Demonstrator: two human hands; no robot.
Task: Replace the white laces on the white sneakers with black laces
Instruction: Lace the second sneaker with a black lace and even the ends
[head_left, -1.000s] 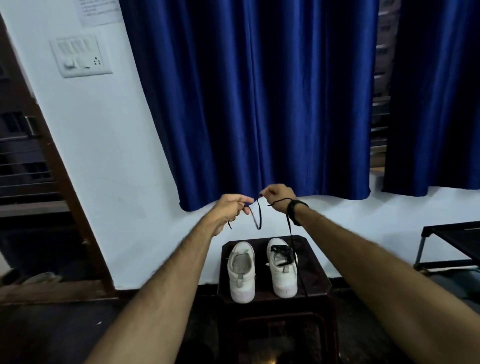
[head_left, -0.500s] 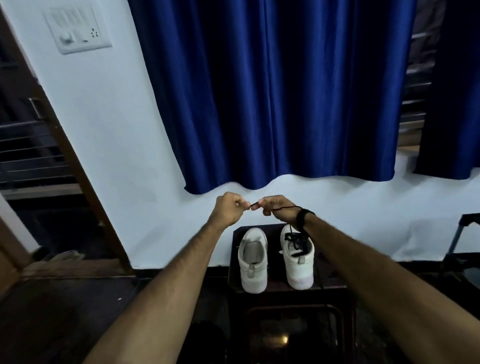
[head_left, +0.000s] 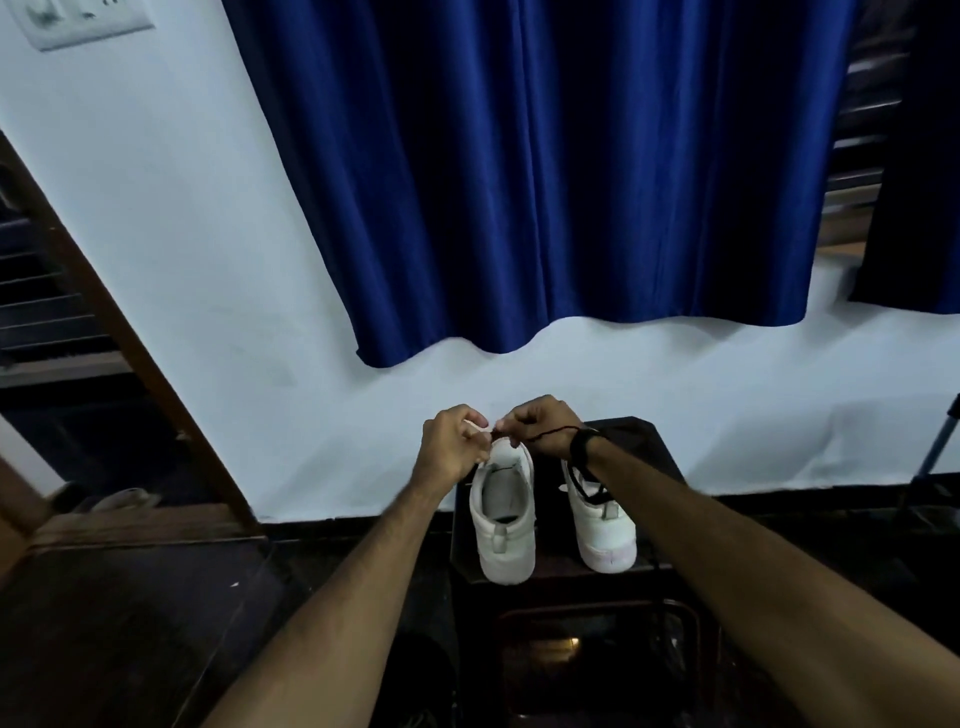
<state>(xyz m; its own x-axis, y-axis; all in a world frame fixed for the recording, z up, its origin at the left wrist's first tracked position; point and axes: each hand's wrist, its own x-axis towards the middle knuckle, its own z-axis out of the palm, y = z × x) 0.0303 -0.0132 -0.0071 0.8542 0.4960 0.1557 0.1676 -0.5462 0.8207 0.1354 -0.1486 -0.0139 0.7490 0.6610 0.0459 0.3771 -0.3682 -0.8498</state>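
Dark stool: both hands' grip pinching black lace.

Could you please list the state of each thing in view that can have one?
Left sneaker: unlaced, upright on the stool.
Right sneaker: partly threaded with black lace, upright.
Black lace: pinched between both hands above the sneakers.
Left hand: fingers curled, pinching the lace.
Right hand: fingers curled, pinching the lace.
Curtain: drawn, hanging.
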